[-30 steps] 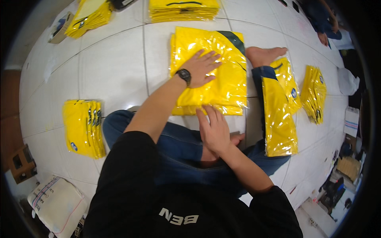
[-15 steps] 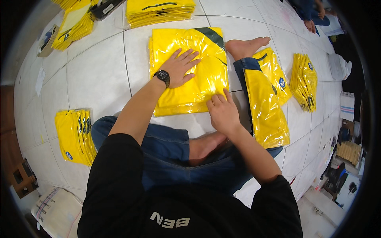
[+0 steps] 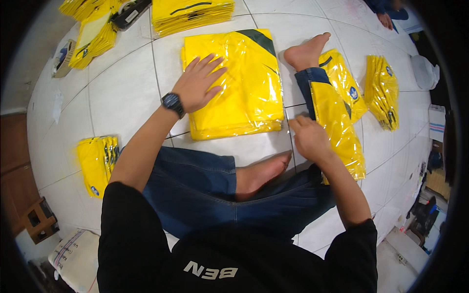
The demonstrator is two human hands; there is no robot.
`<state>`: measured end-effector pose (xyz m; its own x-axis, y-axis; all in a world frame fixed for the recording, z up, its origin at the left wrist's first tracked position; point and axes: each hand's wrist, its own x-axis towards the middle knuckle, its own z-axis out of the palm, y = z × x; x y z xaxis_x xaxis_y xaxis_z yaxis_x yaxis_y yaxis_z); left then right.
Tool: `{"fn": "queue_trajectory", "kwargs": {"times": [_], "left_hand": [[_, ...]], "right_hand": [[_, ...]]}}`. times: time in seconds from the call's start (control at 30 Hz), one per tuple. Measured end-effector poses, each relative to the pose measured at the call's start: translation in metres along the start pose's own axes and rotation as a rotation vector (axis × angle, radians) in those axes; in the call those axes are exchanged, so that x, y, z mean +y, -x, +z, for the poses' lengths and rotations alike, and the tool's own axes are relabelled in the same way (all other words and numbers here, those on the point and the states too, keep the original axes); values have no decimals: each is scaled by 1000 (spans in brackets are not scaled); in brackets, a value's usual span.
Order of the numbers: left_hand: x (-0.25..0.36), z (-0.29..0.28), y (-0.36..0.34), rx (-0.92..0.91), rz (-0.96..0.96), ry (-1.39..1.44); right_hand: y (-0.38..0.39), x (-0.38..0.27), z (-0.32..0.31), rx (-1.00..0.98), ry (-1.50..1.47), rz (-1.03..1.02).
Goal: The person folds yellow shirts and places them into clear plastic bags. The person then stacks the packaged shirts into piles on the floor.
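Note:
A stack of folded yellow garments in clear plastic bags [image 3: 249,93], with a dark green corner on top, lies on the floor in front of me. Fingers spread, my left hand [image 3: 198,88] rests over its left part, a watch on the wrist. Past the stack's near right corner, apart from it, is my right hand [image 3: 311,140]. Its fingers are curled together, and whether something small sits in them is hidden. Close by, a bagged yellow garment [image 3: 334,124] lies across my right leg. Another bagged garment [image 3: 342,75] is on the floor beyond that leg.
More bagged yellow stacks lie at far centre [image 3: 193,17], far left [image 3: 95,36], right [image 3: 382,90] and near left [image 3: 97,163]. A black tape dispenser [image 3: 131,14] stands beside the far-left stack. Another person's hand [image 3: 384,20] shows at the far right.
My right hand has moved right, away from the stack's near corner. My left hand has slid left across the top, still spread.

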<state>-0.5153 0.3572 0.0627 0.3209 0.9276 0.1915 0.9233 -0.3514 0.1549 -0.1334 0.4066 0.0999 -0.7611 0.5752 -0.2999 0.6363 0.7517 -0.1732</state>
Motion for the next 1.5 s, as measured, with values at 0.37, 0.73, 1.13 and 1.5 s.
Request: {"fn": "queue_trajectory", "kwargs": {"times": [0.37, 0.73, 1.13, 1.5], "left_hand": [[43, -5, 112, -344, 111, 125], [46, -7, 120, -115, 20, 276], [43, -7, 123, -315, -402, 416], [35, 6, 125, -201, -587, 540]], "right_hand": [[-13, 16, 53, 288, 223, -393], [-15, 33, 62, 413, -76, -405], [-21, 34, 57, 295, -456, -148], [-35, 27, 57, 201, -548, 43]]}}
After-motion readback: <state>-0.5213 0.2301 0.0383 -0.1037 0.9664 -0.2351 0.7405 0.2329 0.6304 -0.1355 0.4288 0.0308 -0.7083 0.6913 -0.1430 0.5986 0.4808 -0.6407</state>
